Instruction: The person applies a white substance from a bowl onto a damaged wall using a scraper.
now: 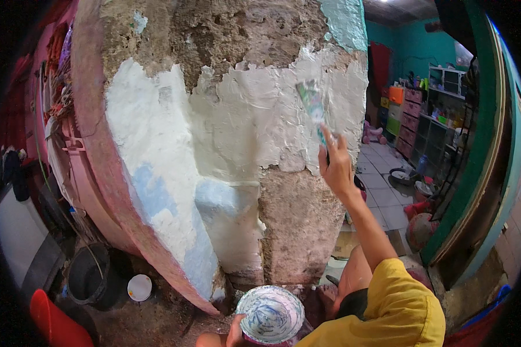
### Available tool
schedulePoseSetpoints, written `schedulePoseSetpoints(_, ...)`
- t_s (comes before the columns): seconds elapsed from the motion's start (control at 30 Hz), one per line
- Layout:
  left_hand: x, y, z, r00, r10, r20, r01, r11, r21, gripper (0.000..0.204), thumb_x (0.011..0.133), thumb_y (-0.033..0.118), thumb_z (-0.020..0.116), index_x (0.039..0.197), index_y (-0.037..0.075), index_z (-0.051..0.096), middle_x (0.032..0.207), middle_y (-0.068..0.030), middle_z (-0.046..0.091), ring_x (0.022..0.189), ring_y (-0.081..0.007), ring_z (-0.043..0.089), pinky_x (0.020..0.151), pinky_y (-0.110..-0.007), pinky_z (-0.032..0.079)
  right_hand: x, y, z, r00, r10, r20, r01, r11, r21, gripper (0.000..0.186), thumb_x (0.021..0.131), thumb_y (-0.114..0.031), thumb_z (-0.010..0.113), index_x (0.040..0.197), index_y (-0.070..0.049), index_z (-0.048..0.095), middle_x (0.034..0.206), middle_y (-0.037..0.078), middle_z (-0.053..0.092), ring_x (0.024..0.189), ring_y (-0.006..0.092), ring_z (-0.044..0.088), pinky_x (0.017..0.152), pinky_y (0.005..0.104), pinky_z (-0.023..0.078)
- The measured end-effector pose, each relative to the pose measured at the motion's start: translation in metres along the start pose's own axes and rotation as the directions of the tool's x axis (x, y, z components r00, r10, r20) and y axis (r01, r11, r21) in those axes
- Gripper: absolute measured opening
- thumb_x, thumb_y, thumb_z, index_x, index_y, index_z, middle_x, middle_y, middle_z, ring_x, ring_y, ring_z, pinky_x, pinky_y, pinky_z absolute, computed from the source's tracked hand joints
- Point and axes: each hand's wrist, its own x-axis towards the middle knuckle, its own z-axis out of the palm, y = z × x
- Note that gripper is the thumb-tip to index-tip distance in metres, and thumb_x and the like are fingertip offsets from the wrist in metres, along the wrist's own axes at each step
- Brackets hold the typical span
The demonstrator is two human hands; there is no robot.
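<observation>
My right hand [338, 168] is raised to the wall and closed around the handle of a putty knife [311, 104]. Its blade, smeared with white and green, is at the fresh off-white filler [281, 115] on the upper right of the wall; whether it touches is hard to tell. Low in front of me, a round tub [300, 302] holds whitish paste [271, 317] streaked with blue. My left hand [235, 331] grips the tub's left rim, the thumb showing over the edge. Bare brown wall [298, 225] shows below the filler, and rough, flaking wall [231, 34] above it.
A pink wall edge [150, 231] runs down the left. A black bucket [90, 274], a small white lid-like disc [139, 287] and a red container [58, 321] stand lower left. A green door frame [463, 196] and a tiled room with shelves [443, 104] lie to the right.
</observation>
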Motion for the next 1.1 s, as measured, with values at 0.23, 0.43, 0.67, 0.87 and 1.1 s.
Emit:
schedulePoseSetpoints(0.23, 0.003, 0.001, 0.004, 1.0, -0.023, 0.008, 0.024, 0.999, -0.023, 0.052, 0.09, 0.028, 0.044, 0.131, -0.004, 0.043, 0.13, -0.0161, 0.049, 0.119, -0.0242, 0.046, 0.103, -0.031, 0.033, 0.044, 0.034, -0.015, 1.0, 0.001, -0.005, -0.002, 0.991, -0.13, 0.054, 0.085, 0.002, 0.053, 0.137, -0.008, 0.041, 0.104, 0.023, 0.049, 0.067, 0.0368, 0.057, 0.059, 0.0428, 0.049)
schedulePoseSetpoints(0.43, 0.005, 0.002, 0.006, 0.999, -0.035, 0.005, 0.035, 0.999, -0.038, 0.052, 0.089, 0.028, 0.044, 0.131, -0.004, 0.043, 0.129, -0.0161, 0.049, 0.119, -0.024, 0.046, 0.103, -0.031, 0.034, 0.002, 0.042, -0.033, 0.997, 0.075, 0.025, -0.069, 0.978, -0.195, 0.052, 0.086, 0.001, 0.052, 0.136, -0.01, 0.042, 0.106, 0.023, 0.049, 0.07, 0.0365, 0.059, 0.059, 0.0417, 0.051)
schedulePoseSetpoints(0.67, 0.006, 0.003, 0.01, 0.998, -0.055, 0.001, 0.055, 0.997, -0.048, 0.053, 0.089, 0.027, 0.045, 0.13, -0.005, 0.043, 0.129, -0.0162, 0.05, 0.119, -0.0237, 0.046, 0.102, -0.03, 0.034, 0.03, 0.038, -0.049, 0.997, -0.081, 0.02, 0.083, 0.984, -0.155, 0.053, 0.085, 0.002, 0.054, 0.136, -0.009, 0.042, 0.106, 0.022, 0.049, 0.072, 0.0349, 0.058, 0.06, 0.0404, 0.051)
schedulePoseSetpoints(0.87, 0.007, 0.002, 0.016, 0.998, -0.064, 0.004, 0.064, 0.996, -0.055, 0.053, 0.088, 0.027, 0.045, 0.13, -0.005, 0.043, 0.128, -0.0162, 0.05, 0.118, -0.0235, 0.046, 0.102, -0.03, 0.034, 0.065, 0.045, -0.046, 0.978, -0.076, 0.193, 0.112, 0.977, -0.18, 0.058, 0.083, 0.003, 0.056, 0.137, -0.01, 0.04, 0.106, 0.022, 0.048, 0.071, 0.0359, 0.06, 0.06, 0.0398, 0.051)
schedulePoseSetpoints(1.1, 0.006, 0.001, 0.017, 0.998, -0.07, -0.01, 0.069, 0.995, -0.072, 0.054, 0.087, 0.027, 0.046, 0.13, -0.005, 0.043, 0.128, -0.0162, 0.05, 0.118, -0.0232, 0.047, 0.102, -0.03, 0.034, -0.004, 0.068, -0.068, 0.95, -0.014, 0.313, 0.078, 0.978, -0.194, 0.064, 0.081, 0.004, 0.056, 0.14, -0.01, 0.036, 0.104, 0.02, 0.045, 0.071, 0.0386, 0.057, 0.06, 0.0421, 0.05)
